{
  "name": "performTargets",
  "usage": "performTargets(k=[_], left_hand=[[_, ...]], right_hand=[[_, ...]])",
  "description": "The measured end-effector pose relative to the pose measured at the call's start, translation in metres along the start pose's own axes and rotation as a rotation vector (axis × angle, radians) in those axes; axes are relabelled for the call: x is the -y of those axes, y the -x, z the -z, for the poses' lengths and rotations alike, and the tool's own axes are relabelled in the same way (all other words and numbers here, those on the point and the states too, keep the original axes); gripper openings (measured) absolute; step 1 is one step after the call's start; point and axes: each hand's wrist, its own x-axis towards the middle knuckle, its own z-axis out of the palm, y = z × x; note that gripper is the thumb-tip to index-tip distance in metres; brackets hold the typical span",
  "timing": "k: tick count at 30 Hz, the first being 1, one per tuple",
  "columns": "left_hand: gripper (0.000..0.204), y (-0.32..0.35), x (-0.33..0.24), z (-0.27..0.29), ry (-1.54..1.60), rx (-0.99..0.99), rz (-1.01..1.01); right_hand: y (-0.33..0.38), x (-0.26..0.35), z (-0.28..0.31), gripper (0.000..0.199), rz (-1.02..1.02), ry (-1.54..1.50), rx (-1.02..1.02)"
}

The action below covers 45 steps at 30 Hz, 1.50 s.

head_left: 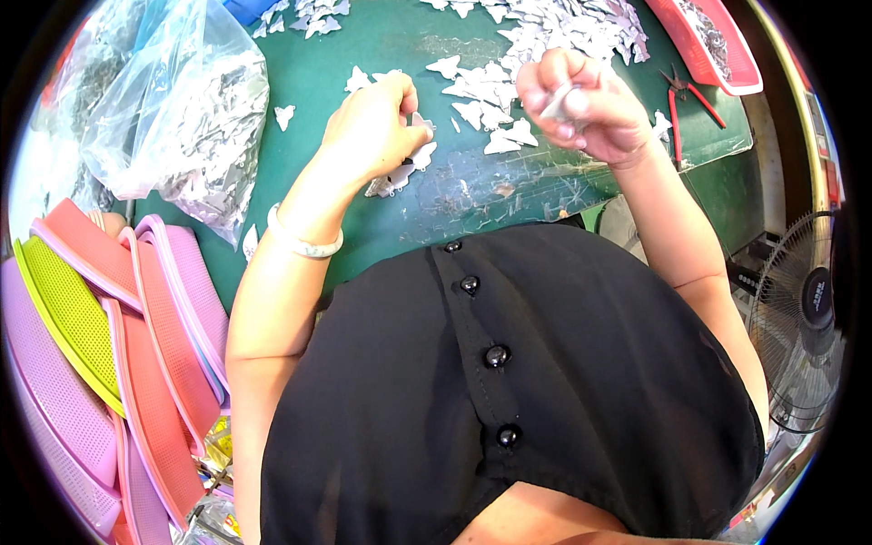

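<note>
My right hand [595, 113] is raised over the table, its fingers closed on a small pale grey butterfly-shaped piece [556, 102]. My left hand [371, 127], with a pale bangle on the wrist, rests on the table with curled fingers. A few butterfly-shaped pieces [392, 182] lie beside and under it, along its thumb side. What its fingertips pinch, if anything, is hidden. Between the hands lies a loose group of similar pieces [486, 91], and a larger heap [581, 32] spreads behind my right hand.
Red-handled pliers [674, 118] lie at the right, near a pink basket [740, 73] of small dark parts. A clear bag [213, 136] full of pieces stands at the left. Stacked colourful plastic baskets [154, 336] fill the lower left. A fan [799, 318] stands at far right.
</note>
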Motion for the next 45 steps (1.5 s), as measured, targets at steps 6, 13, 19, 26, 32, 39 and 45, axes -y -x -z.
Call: performTargets(k=[6, 13, 19, 26, 32, 39, 45], left_hand=[[0.017, -0.002, 0.022, -0.003, 0.506, 0.075, -0.026], [0.023, 0.030, 0.043, 0.023, 1.631, 0.055, 0.206], [0.017, 0.060, 0.033, 0.007, 0.706, -0.035, 0.110], [0.025, 0.068, 0.011, -0.010, -0.202, -0.130, -0.060], [0.017, 0.064, 0.014, -0.011, -0.152, -0.246, -0.111], [0.014, 0.060, 0.028, -0.003, 0.784, -0.166, 0.147], [0.012, 0.063, 0.029, 0.001, 1.346, -0.004, 0.315]], right_hand=[[-0.011, -0.004, -0.010, 0.014, -0.046, -0.019, -0.201], [-0.044, -0.020, -0.043, 0.009, -0.139, 1.034, -0.186], [-0.057, -0.044, -0.058, 0.024, -0.125, 1.599, 0.080], [-0.059, -0.046, -0.058, 0.021, -0.140, 1.719, 0.156], [-0.061, -0.051, -0.037, 0.015, 0.139, 1.546, 0.013], [-0.060, -0.027, -0.042, 0.017, -0.486, 0.571, -0.306], [-0.057, -0.028, -0.035, 0.013, -0.408, 0.265, -0.328]])
